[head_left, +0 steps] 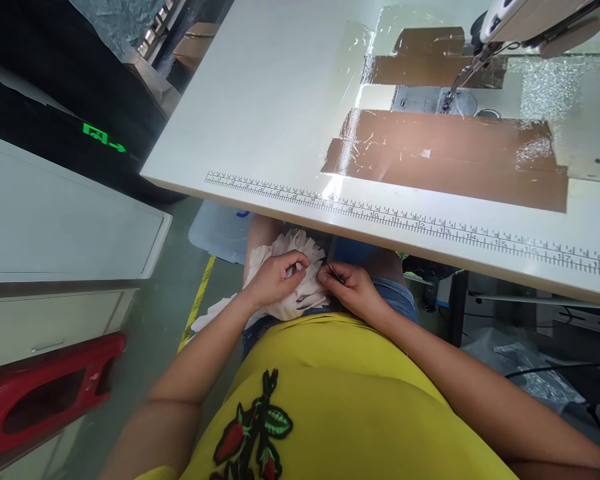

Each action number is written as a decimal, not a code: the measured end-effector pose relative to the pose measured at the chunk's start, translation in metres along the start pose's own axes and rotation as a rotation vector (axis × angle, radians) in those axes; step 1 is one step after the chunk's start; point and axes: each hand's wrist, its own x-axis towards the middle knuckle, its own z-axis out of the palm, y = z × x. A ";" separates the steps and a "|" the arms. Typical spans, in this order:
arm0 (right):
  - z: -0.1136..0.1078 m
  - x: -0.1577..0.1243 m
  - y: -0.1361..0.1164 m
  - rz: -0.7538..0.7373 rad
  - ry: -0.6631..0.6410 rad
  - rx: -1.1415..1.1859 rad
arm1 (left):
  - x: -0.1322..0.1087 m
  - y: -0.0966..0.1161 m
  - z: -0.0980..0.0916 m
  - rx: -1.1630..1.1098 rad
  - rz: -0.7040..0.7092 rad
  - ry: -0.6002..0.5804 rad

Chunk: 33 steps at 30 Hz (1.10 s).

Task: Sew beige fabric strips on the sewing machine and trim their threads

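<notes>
On my lap lies a heap of off-white fabric pieces (300, 301) with many ragged, fanned ends, trailing off to the left. Over its top, my left hand (279, 277) is curled with thumb and fingertips close together. Whatever those fingertips hold is too small to make out. At the right side of the heap, my right hand (353, 288) is closed round a small dark metal tool (336, 274). Only a thin part of the tool shows between the fingers, so its kind is unclear. Both hands are below the table's front edge, a short gap apart.
The white table (260, 113) with a printed ruler scale (380, 215) overhangs my knees. A sewing machine (545, 27) stands at its back right, with brown tape (450, 157) before the needle. A pale blue bin (220, 230) sits below; a red stool (50, 393) is at left.
</notes>
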 end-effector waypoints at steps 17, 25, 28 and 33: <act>-0.004 0.010 -0.007 -0.042 -0.039 0.014 | 0.009 -0.002 -0.005 -0.113 -0.004 -0.115; -0.017 0.000 -0.009 -0.001 -0.225 0.018 | 0.021 -0.009 -0.011 -0.328 -0.087 -0.077; -0.014 0.000 -0.008 -0.015 -0.242 -0.012 | 0.022 -0.007 -0.010 -0.337 -0.101 -0.080; -0.009 0.004 -0.007 -0.061 -0.223 -0.109 | 0.023 -0.004 -0.009 -0.328 -0.130 -0.106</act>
